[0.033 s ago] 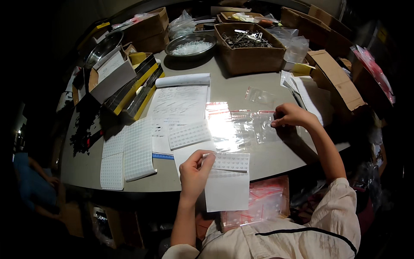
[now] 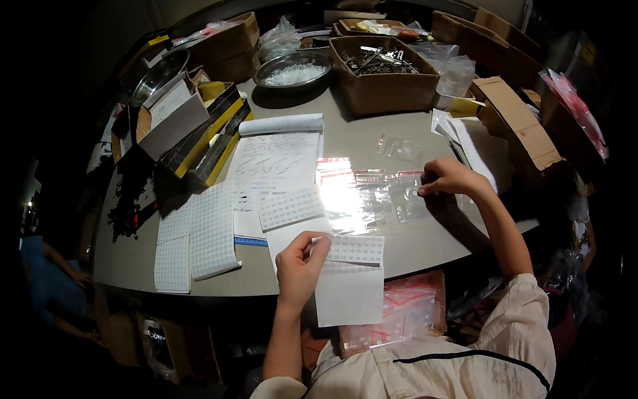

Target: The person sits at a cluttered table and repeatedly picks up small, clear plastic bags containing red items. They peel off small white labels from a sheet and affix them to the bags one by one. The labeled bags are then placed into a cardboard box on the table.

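My left hand (image 2: 300,266) pinches the upper left corner of a sticker sheet (image 2: 352,292) at the table's front edge. Rows of small round printed labels run across its upper part; the lower part is plain white. On the right, my right hand (image 2: 453,178) has its thumb and fingers together at the right edge of a clear zip bag (image 2: 407,199) lying on the table. More clear zip bags (image 2: 342,199) with red strips overlap to the left, partly washed out by glare. Another small zip bag (image 2: 399,147) lies just beyond.
A notepad (image 2: 279,156) and label sheets (image 2: 214,229) lie at left, beside yellow-edged black boxes (image 2: 212,143). At the back stand a metal bowl (image 2: 292,72) of small clear pieces and a brown box (image 2: 385,93) of metal parts. A box of zip bags (image 2: 405,309) sits below the table edge.
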Tool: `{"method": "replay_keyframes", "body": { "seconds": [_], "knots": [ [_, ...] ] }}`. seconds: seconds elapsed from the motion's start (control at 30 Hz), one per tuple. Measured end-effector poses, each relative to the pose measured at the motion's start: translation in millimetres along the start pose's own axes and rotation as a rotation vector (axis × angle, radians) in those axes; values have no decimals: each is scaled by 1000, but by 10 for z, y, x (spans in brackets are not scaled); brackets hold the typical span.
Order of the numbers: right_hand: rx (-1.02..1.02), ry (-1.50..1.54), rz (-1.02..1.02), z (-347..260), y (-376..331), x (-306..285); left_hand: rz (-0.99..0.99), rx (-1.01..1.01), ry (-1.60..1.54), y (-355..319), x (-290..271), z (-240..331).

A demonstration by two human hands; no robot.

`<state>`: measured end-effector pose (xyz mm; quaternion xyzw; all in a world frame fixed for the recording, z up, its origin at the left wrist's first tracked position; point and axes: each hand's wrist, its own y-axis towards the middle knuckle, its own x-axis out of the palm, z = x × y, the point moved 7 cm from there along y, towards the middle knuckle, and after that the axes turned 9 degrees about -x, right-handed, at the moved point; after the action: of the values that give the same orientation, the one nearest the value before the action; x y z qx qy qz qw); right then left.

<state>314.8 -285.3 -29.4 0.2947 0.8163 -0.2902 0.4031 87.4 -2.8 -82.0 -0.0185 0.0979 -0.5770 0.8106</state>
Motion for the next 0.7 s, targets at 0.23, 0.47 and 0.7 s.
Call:
{"method": "replay_keyframes", "body": {
  "seconds": [0.23,0.47,0.7],
  "knots": [
    [-422,52,-3,-554,77,244,-88,23,-59,-6,44,75],
    [-300,-287,179,-375,155,274,-83,144,-60,12,66,32],
    [-622,37,134,-1060,-74,431,-32,62,44,-9,22,77]
  ]
}}
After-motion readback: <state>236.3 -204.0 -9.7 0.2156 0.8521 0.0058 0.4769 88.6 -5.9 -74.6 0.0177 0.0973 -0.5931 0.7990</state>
